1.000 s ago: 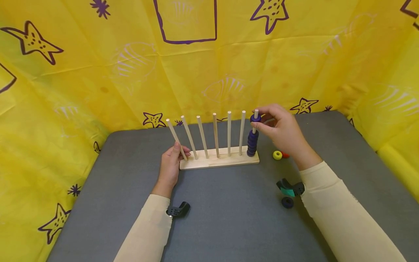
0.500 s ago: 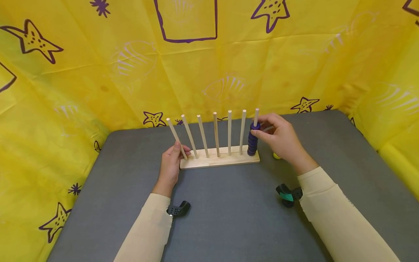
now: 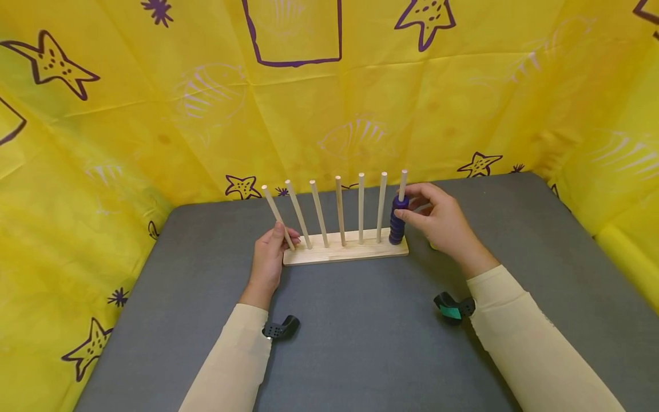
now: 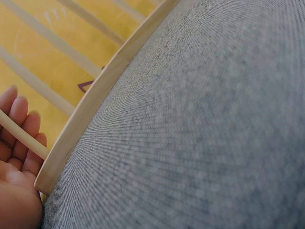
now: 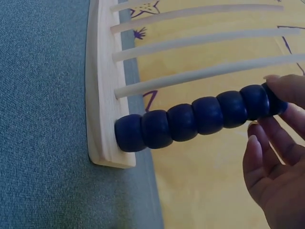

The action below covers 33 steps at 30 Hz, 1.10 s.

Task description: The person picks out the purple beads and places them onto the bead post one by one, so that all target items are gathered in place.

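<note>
A pale wooden rack point(image 3: 342, 253) with a row of upright pegs stands on the grey table. My left hand point(image 3: 268, 252) holds its left end, thumb at the leftmost peg point(image 3: 275, 207) and fingers behind it; the left wrist view shows those fingers point(image 4: 32, 124) curved beside the peg. Several dark blue beads point(image 5: 182, 122) are stacked on the rightmost peg, starting at the base. Thumb and fingers of my right hand point(image 3: 437, 220) pinch the top blue bead point(image 5: 274, 101), which lies against the bead below. The bare peg end point(image 3: 403, 184) sticks out above it.
A sliver of a yellow bead point(image 3: 433, 246) shows under my right hand. Dark wrist mounts point(image 3: 281, 328) sit at both cuffs. Behind the table point(image 3: 206, 320) hangs a yellow cloth point(image 3: 288, 126) with sea drawings; the other pegs point(image 3: 340, 212) carry no beads.
My right hand has moved down the rightmost peg, bringing the blue bead from near the tip onto the stack. It now hides the red bead and most of the yellow one. The left hand stays put.
</note>
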Each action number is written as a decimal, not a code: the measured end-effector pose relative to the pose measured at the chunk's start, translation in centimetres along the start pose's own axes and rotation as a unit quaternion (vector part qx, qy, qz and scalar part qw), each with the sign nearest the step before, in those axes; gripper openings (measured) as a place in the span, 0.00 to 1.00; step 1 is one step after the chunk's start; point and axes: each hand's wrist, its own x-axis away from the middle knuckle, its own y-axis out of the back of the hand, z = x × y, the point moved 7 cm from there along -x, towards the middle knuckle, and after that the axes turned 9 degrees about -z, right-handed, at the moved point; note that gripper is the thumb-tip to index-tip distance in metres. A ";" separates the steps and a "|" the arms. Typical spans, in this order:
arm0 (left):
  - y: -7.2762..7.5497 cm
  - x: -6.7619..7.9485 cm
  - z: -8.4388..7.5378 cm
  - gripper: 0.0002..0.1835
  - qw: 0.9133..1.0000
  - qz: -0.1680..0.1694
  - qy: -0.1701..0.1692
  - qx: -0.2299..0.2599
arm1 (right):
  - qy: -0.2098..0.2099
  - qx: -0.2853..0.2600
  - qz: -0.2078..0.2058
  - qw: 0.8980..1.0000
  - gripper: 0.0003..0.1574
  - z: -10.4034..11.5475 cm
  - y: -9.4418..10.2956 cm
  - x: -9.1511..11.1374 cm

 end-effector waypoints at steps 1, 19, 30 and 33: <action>0.0 0.0 0.0 0.31 1.000 0.000 0.000 0.000 | 0.000 -0.001 0.002 1.000 0.23 0.0 0.0 0.0; 0.1 -0.1 0.2 0.31 1.000 0.000 -0.001 0.001 | -0.005 -0.076 0.056 0.996 0.23 -1.2 2.2 2.4; 0.1 -0.1 0.3 0.32 1.000 -0.002 0.003 0.002 | 0.022 -0.130 0.090 0.987 0.19 -2.2 4.3 4.8; 0.1 -0.1 0.4 0.32 1.000 -0.002 0.004 -0.004 | 0.035 -0.137 0.104 0.985 0.21 -2.6 4.7 5.4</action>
